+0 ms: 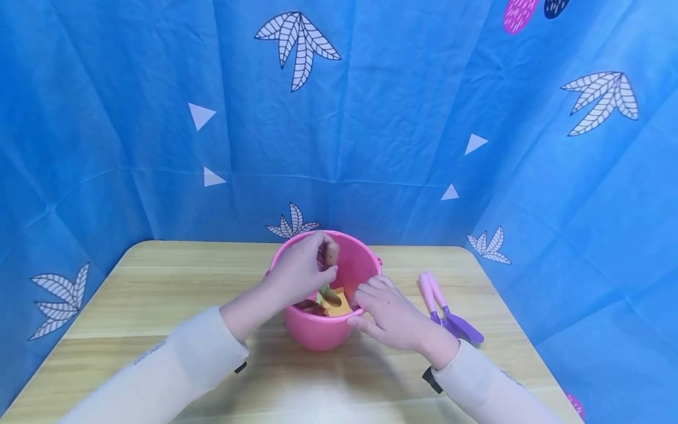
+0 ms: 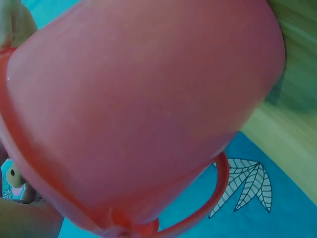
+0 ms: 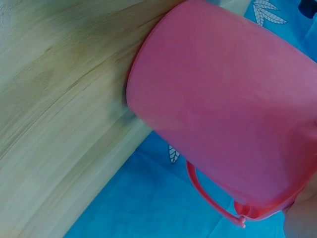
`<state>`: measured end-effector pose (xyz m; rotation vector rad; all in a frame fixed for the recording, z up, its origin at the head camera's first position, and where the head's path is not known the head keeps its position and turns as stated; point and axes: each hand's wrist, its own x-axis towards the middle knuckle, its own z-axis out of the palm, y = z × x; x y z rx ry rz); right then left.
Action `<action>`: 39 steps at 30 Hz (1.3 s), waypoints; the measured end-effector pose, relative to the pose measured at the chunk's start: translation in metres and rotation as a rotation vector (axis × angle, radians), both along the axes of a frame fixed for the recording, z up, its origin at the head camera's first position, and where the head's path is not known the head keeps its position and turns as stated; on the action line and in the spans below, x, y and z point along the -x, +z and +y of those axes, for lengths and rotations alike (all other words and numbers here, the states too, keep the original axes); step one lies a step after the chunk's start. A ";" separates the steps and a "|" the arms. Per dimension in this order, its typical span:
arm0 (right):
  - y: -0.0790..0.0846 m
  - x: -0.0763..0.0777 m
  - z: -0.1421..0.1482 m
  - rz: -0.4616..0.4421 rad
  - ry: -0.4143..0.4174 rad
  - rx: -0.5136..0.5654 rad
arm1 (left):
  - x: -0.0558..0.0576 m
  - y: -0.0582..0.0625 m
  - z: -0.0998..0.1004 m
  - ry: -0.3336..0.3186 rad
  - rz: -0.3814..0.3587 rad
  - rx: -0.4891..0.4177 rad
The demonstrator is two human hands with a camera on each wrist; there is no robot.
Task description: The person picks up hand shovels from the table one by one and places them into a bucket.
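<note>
Over the open pink bucket (image 1: 320,334) on the wood-grain table (image 1: 206,282), the left hand (image 1: 299,268) pinches a mostly hidden brownish piece (image 1: 332,254); the right hand (image 1: 389,312) grips the rim (image 1: 320,320), thumb (image 1: 365,324) outside, near a purple-bladed trowel (image 1: 466,330); lettering (image 1: 150,352) on the left sleeve (image 1: 185,353) is too small to read

Bucket (image 1: 318,333) on table (image 1: 201,282), items (image 1: 343,306) inside, tools (image 1: 462,327) to its right, curtain (image 1: 392,118) behind

Left hand (image 1: 307,266) curled, right hand (image 1: 389,309) gripping
</note>
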<state>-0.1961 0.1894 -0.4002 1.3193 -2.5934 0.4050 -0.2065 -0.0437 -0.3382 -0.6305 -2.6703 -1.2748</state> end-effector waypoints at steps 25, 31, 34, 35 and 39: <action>0.001 0.000 -0.001 0.005 -0.008 -0.001 | 0.010 -0.019 0.007 -0.047 -0.116 0.140; 0.001 0.000 -0.001 0.007 -0.007 0.003 | 0.009 -0.019 0.008 -0.048 -0.114 0.156; 0.001 0.000 0.000 0.000 -0.010 0.003 | 0.008 -0.018 0.007 -0.057 -0.134 0.154; 0.001 -0.001 -0.001 -0.003 -0.010 0.003 | 0.007 -0.018 0.007 -0.061 -0.149 0.155; 0.002 -0.001 -0.001 -0.020 -0.017 0.000 | 0.005 -0.015 0.006 -0.094 -0.193 0.202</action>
